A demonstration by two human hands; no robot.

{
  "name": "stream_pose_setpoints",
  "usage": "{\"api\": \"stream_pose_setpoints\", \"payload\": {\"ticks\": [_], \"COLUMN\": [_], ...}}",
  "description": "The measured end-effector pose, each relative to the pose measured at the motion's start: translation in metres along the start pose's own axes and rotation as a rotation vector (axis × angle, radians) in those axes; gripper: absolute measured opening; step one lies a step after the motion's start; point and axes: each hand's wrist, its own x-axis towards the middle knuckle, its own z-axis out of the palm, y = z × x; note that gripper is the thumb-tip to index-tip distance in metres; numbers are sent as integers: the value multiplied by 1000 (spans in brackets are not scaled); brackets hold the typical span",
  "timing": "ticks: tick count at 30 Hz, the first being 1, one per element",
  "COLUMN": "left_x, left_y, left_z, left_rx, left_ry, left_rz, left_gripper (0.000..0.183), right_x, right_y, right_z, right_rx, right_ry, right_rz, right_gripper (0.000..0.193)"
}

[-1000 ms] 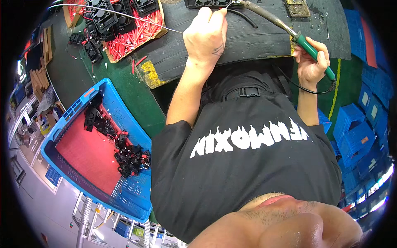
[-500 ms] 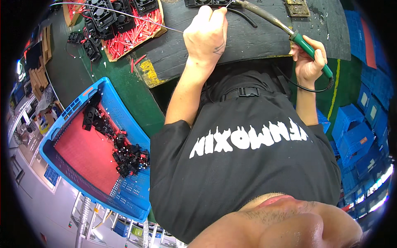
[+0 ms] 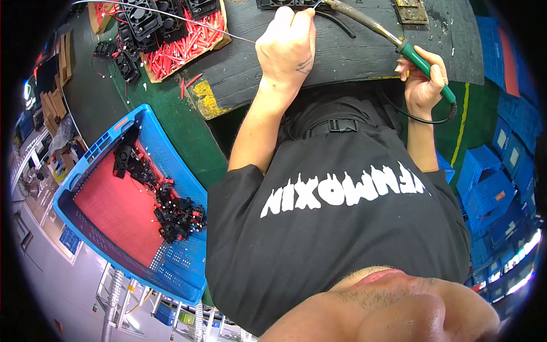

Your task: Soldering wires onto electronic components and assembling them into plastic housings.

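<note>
My left hand (image 3: 286, 52) is closed in a pinch at the table's near side, gripping a thin silvery solder wire (image 3: 231, 35) that trails off to the upper left. In my right hand (image 3: 424, 82) is a soldering iron (image 3: 417, 58) with a green handle. Its metal shaft slants up and left, so the tip end lies by my left fingertips. Small black cooling fans (image 3: 305, 3) stand right there, cut off by the picture's top edge. A short black sleeve or cable (image 3: 340, 24) curves below the shaft. What my left fingertips touch is hidden.
Left on the dark worktable (image 3: 228, 85), a cardboard tray of red tubes (image 3: 171, 60) bears piled black fans (image 3: 142, 23). Below it sits a blue crate (image 3: 171, 148) with more fans (image 3: 176, 219). A worn metal block (image 3: 412, 12) lies far right. Blue bins (image 3: 484, 176) stand right.
The iron's handle and my right hand have shifted slightly left and down. My left hand has moved barely to the right, still gripping the solder wire.
</note>
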Motion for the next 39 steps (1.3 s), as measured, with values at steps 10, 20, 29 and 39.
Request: {"api": "stream_pose_setpoints", "payload": {"ticks": [10,20,29,39], "left_x": [-27,-84,-72,-46], "left_y": [-22,-29,-35,-48], "left_z": [-12,-35,-19,-13], "left_rx": [100,0,-111,-17], "left_ry": [84,210,128,195], "left_rz": [-51,-132,-24,129], "left_gripper": [8,17,32,21], "right_x": [0,2,3,6], "right_y": [1,2,2,5], "right_z": [-2,-7,-6,-9], "right_rx": [-25,-18,-46,29], "right_ry": [16,-13,-18,4], "right_rz": [7,11,0,28], "right_gripper": [51,52,52,55]}}
